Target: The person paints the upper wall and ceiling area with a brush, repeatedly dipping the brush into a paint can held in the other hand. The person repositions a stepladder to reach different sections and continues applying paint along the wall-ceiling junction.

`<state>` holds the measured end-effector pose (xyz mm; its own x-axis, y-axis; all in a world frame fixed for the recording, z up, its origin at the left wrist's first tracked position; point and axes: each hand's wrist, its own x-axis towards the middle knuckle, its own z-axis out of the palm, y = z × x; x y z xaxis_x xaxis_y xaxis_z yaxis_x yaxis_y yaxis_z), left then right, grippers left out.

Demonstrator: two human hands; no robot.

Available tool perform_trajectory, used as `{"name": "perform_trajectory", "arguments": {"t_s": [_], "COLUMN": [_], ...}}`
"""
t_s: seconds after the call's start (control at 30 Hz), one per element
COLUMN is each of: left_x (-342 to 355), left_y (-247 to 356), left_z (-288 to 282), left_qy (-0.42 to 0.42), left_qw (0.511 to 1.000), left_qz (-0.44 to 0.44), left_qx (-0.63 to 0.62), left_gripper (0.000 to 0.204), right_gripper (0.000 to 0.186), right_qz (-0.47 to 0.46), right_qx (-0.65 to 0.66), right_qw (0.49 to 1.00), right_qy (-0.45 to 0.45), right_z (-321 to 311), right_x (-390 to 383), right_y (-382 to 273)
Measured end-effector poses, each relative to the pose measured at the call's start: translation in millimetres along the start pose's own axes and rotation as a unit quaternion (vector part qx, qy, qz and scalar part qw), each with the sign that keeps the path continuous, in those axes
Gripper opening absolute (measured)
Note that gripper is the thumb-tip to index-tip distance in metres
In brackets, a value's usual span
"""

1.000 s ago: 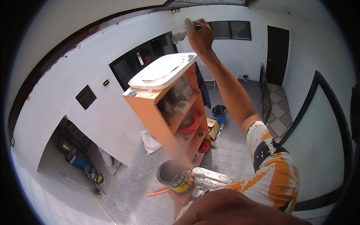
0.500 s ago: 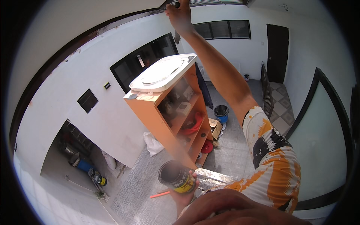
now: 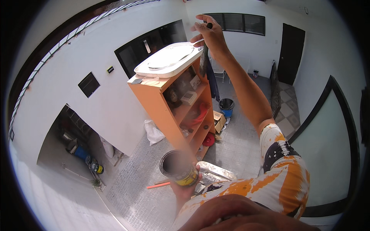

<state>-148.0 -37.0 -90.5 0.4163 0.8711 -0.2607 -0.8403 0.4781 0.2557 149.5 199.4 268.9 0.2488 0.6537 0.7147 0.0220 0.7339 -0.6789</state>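
My left hand point(image 3: 185, 191) grips a paint can point(image 3: 187, 178) with a black and yellow label, low in the middle of the view. The can has no lid, and its inside looks dark. Raised at the end of an outstretched arm, my right hand point(image 3: 212, 37) holds a paintbrush point(image 3: 203, 61) with a dark handle. The handle's round end shows above the thumb, and the brush head hangs below the hand. Just behind the brush stands an orange shelf unit point(image 3: 148, 103), with a white basin-like lid or tray point(image 3: 140, 71) on top.
Below me is a paint-spattered metal ladder or platform point(image 3: 216, 169). An orange stick point(image 3: 158, 185) lies near the can. A white sack point(image 3: 153, 134), a blue bucket point(image 3: 226, 108) and a cardboard box point(image 3: 219, 121) stand on the tiled floor. A framed glass panel point(image 3: 327, 150) is at right.
My right hand has come down from the overhead beam with the paintbrush, its fingers loosening. The paint can has shifted slightly up and left in view, still in my left hand.
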Motion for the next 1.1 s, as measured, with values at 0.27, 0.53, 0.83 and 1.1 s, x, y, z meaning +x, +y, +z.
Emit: {"name": "perform_trajectory", "arguments": {"t_s": [0.27, 0.53, 0.83, 1.1], "left_x": [-10, -34, -70, -100], "left_y": [16, 66, 82, 80], "left_z": [-32, -42, -35, -42], "left_qy": [-0.148, -0.177, -0.156, -0.157], "left_qw": [0.978, 0.973, 0.981, 0.981], "left_qz": [0.056, 0.071, 0.026, 0.081], "left_qx": [-0.133, -0.128, -0.109, -0.079], "left_gripper": [0.087, 0.082, 0.072, 0.073], "right_gripper": [0.080, 0.027, 0.033, 0.031], "right_qz": [0.364, 0.382, 0.255, 0.282], "right_qx": [-0.541, -0.286, -0.440, -0.527], "right_qw": [0.742, 0.877, 0.861, 0.788], "right_qy": [-0.159, 0.055, 0.003, -0.149], "right_z": [-74, -94, -63, -48], "right_x": [-210, -434, -529, -529], "right_y": [84, 182, 200, 191]}}
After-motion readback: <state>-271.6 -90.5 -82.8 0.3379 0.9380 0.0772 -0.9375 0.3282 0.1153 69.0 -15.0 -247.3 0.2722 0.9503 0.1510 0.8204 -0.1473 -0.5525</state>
